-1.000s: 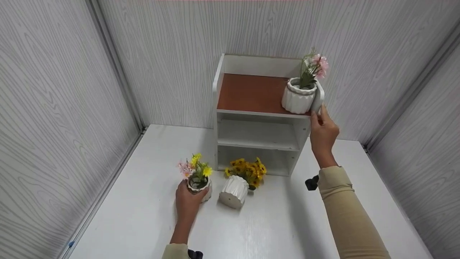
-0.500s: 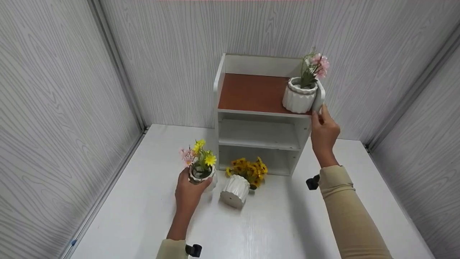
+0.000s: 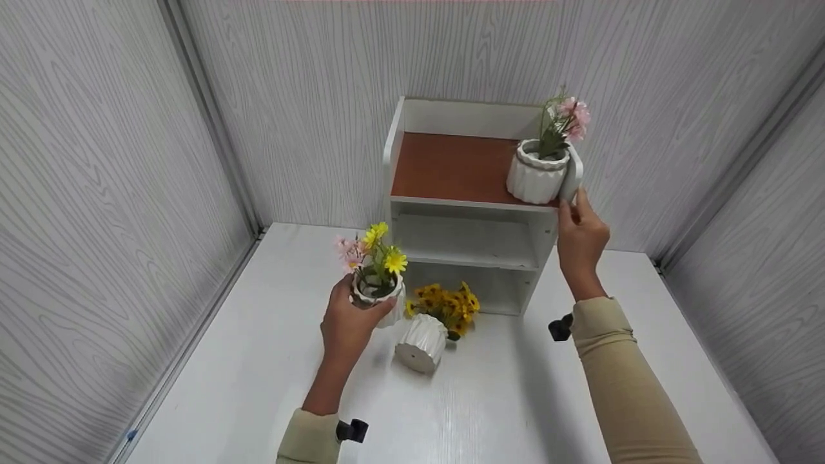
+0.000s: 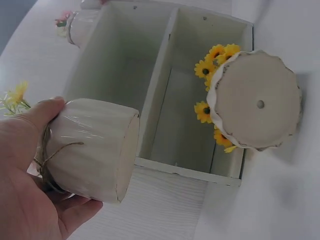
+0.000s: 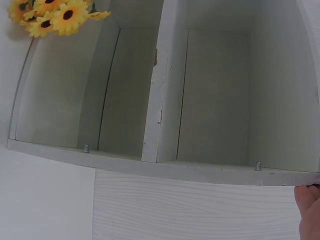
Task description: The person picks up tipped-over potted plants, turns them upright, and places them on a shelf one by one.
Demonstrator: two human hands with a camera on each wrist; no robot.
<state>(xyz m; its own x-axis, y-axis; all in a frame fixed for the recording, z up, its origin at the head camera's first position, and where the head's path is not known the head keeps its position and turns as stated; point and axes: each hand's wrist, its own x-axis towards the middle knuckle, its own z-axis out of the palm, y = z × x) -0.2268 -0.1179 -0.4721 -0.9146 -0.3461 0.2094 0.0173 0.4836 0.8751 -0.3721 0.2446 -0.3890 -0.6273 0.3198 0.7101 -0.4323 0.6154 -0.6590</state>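
My left hand (image 3: 348, 322) grips a white ceramic flowerpot (image 3: 394, 310) with pink and yellow flowers, held in the air left of the small shelf unit (image 3: 445, 167). In the left wrist view, thumb and fingers wrap the rim of that pot (image 4: 95, 147), where twine is tied. My right hand (image 3: 582, 241) pinches the front of the unit's right side panel, near the top board; only its edge shows in the right wrist view. A white pot (image 3: 422, 341) with yellow sunflowers lies tipped over before the lowest compartment. Another white pot (image 3: 536, 175) with pink flowers stands upright on the brown top, at the right.
The shelf unit stands on a white table (image 3: 477, 412) close to the back wall (image 3: 309, 116), with two compartments below its top. Wood-grain panels (image 3: 84, 193) enclose the table left and right. The tipped pot lies right beside the raised one.
My left hand has lifted the pot with pink and yellow flowers off the table and carried it forward and slightly right. The right hand stays on the side panel.
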